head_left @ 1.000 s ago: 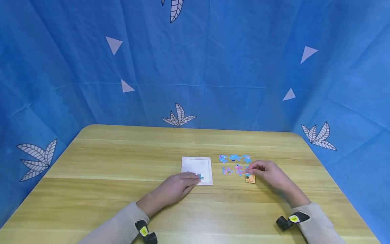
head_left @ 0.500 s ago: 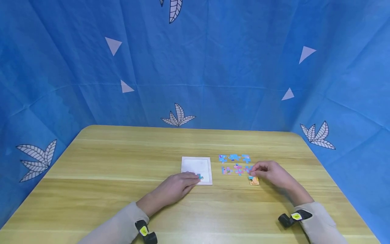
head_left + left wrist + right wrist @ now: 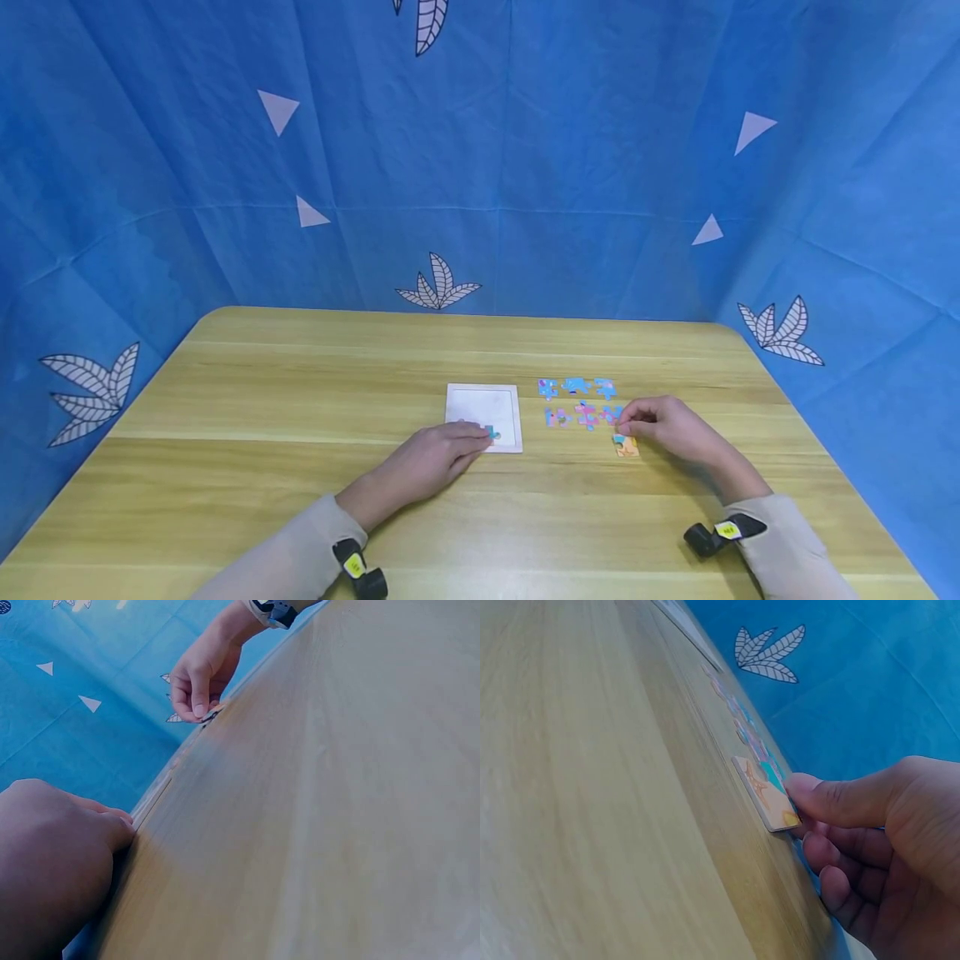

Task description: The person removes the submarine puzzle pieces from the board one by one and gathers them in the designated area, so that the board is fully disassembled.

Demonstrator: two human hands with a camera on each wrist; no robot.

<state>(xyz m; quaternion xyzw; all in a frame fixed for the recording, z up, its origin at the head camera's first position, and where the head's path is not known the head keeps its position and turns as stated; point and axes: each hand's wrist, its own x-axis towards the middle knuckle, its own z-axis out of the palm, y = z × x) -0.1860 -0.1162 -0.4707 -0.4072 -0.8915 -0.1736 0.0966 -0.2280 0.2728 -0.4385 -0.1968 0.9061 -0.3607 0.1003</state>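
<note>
My left hand (image 3: 433, 460) lies over the near left part of a square white puzzle tray (image 3: 483, 405), its fingers extended. By its fingertips a small blue-green puzzle piece (image 3: 492, 432) shows inside the tray; the rest of what lies under the hand is hidden. My right hand (image 3: 671, 429) pinches an orange and teal puzzle piece (image 3: 766, 796) with a starfish print between thumb and fingers. In the right wrist view this piece is slightly tilted, close to the tabletop.
To the right of the tray lie two rows of loose puzzle pieces, a blue row (image 3: 576, 386) behind a pink and blue one (image 3: 587, 414). The wooden table (image 3: 315, 375) runs back to a blue patterned curtain (image 3: 510, 167).
My right hand has shifted a little to the right and nearer with the orange puzzle piece, away from the pink row, then nearly stopped. The left hand stays on the tray.
</note>
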